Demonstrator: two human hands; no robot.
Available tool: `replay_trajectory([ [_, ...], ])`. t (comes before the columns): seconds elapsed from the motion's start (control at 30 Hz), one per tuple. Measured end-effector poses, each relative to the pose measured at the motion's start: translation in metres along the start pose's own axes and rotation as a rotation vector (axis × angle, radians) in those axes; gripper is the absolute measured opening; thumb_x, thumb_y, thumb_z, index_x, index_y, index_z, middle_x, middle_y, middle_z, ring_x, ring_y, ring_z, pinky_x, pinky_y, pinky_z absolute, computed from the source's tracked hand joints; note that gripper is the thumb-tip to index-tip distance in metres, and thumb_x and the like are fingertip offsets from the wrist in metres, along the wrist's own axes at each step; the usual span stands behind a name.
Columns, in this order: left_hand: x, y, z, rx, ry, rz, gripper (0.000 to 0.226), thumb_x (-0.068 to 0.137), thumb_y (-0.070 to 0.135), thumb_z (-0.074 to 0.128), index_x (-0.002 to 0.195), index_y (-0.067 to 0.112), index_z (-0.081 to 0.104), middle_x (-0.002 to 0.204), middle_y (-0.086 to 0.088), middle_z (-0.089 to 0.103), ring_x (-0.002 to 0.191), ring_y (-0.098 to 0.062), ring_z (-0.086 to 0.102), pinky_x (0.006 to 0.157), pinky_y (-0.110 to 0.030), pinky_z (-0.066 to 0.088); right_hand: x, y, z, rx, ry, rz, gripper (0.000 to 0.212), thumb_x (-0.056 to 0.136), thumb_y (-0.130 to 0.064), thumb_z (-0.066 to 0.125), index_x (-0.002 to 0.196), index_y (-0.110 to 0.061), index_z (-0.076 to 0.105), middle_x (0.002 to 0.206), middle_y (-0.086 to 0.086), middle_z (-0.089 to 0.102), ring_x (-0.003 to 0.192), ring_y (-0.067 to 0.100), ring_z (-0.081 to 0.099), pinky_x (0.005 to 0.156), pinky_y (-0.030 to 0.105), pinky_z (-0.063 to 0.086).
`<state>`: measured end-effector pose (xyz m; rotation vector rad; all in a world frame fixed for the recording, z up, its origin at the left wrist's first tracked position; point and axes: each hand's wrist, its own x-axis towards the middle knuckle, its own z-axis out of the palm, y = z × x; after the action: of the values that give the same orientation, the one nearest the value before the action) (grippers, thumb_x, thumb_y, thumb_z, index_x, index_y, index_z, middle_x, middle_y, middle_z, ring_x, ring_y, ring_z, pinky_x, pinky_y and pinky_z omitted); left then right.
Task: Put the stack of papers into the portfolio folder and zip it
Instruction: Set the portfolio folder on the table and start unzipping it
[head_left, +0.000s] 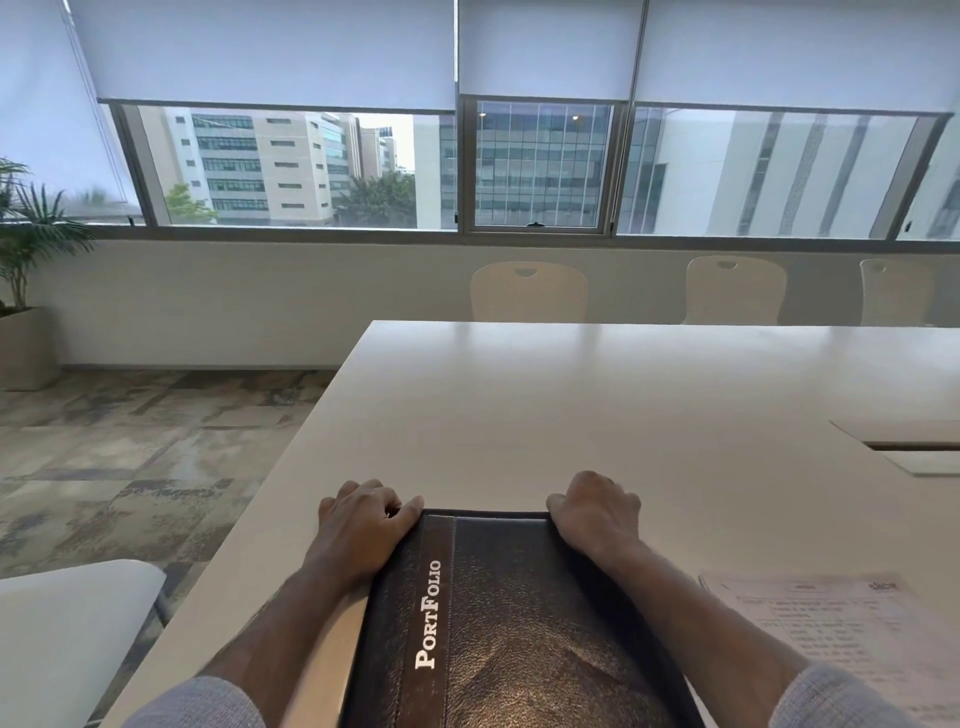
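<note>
Portfolio folder (519, 623) lies on table (571, 405), papers (841, 634) to its right.

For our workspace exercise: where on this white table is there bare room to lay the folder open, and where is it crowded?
Bare room: the white table beyond both hands, up to the far edge by the cream chairs, left of the recessed cable hatch. Crowded: the near edge, where the black leather portfolio folder, left hand, right hand and printed papers sit.

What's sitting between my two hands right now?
In the head view, the closed portfolio folder lies between the left hand and the right hand, each gripping a far corner.
</note>
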<state>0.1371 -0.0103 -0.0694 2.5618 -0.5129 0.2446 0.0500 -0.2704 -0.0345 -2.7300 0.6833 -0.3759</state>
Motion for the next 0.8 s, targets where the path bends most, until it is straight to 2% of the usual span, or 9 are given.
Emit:
replay_trajectory([
  [0.17, -0.001, -0.001, 0.0, 0.011, 0.007, -0.003, 0.046, 0.093, 0.061, 0.041, 0.072, 0.026, 0.062, 0.082, 0.013, 0.057, 0.091, -0.008, 0.045, 0.081, -0.035, 0.026, -0.001, 0.019, -0.009, 0.029, 0.027, 0.097, 0.029, 0.085, -0.03, 0.052, 0.06, -0.017, 0.048, 0.07, 0.0, 0.057, 0.08, 0.026, 0.054, 0.076, 0.037, 0.033],
  [0.33, 0.0, -0.003, 0.001, 0.081, -0.009, 0.02, 0.048, 0.093, 0.063, 0.037, 0.073, 0.028, 0.062, 0.082, 0.015, 0.056, 0.09, -0.007, 0.044, 0.079, -0.034, 0.025, -0.005, 0.026, -0.016, 0.138, 0.012, 0.227, 0.027, 0.084, -0.03, 0.057, 0.063, -0.015, 0.052, 0.073, 0.001, 0.059, 0.081, 0.026, 0.057, 0.076, 0.037, 0.037],
  [0.43, 0.001, -0.002, 0.002, 0.082, -0.012, 0.019, 0.05, 0.091, 0.066, 0.034, 0.074, 0.029, 0.063, 0.082, 0.015, 0.056, 0.09, -0.006, 0.043, 0.079, -0.034, 0.024, -0.007, 0.035, -0.019, 0.262, 0.038, 0.322, 0.028, 0.079, -0.027, 0.062, 0.058, -0.012, 0.052, 0.067, 0.002, 0.059, 0.072, 0.026, 0.058, 0.067, 0.033, 0.04],
  [0.53, 0.001, -0.002, 0.001, 0.102, -0.014, 0.012, 0.051, 0.091, 0.066, 0.033, 0.073, 0.028, 0.062, 0.082, 0.014, 0.056, 0.092, -0.008, 0.043, 0.08, -0.035, 0.024, -0.01, 0.042, -0.021, 0.361, 0.049, 0.338, 0.034, 0.076, -0.027, 0.066, 0.051, -0.008, 0.05, 0.055, 0.002, 0.056, 0.056, 0.022, 0.056, 0.049, 0.026, 0.035],
  [0.6, 0.0, -0.002, 0.002, 0.113, -0.012, 0.003, 0.051, 0.09, 0.066, 0.033, 0.072, 0.028, 0.062, 0.082, 0.014, 0.056, 0.093, -0.01, 0.043, 0.081, -0.035, 0.024, -0.013, 0.045, -0.021, 0.392, 0.066, 0.334, 0.038, 0.074, -0.027, 0.069, 0.049, -0.006, 0.049, 0.048, 0.001, 0.053, 0.049, 0.019, 0.053, 0.044, 0.025, 0.032],
  [0.73, -0.002, 0.004, 0.001, 0.196, 0.03, 0.054, 0.048, 0.091, 0.063, 0.034, 0.076, 0.029, 0.066, 0.084, 0.014, 0.056, 0.094, -0.01, 0.046, 0.083, -0.035, 0.027, -0.014, 0.051, -0.025, 0.42, 0.094, 0.323, 0.045, 0.068, -0.023, 0.075, 0.042, -0.009, 0.041, 0.038, -0.004, 0.038, 0.04, 0.017, 0.045, 0.043, 0.026, 0.03],
  [0.8, -0.002, 0.012, -0.004, 0.307, 0.038, 0.107, 0.046, 0.092, 0.059, 0.035, 0.078, 0.028, 0.066, 0.088, 0.013, 0.055, 0.097, -0.012, 0.047, 0.085, -0.035, 0.029, -0.013, 0.054, -0.026, 0.464, 0.081, 0.302, 0.036, 0.067, -0.017, 0.075, 0.047, -0.012, 0.047, 0.046, -0.004, 0.042, 0.049, 0.023, 0.054, 0.049, 0.027, 0.036],
])
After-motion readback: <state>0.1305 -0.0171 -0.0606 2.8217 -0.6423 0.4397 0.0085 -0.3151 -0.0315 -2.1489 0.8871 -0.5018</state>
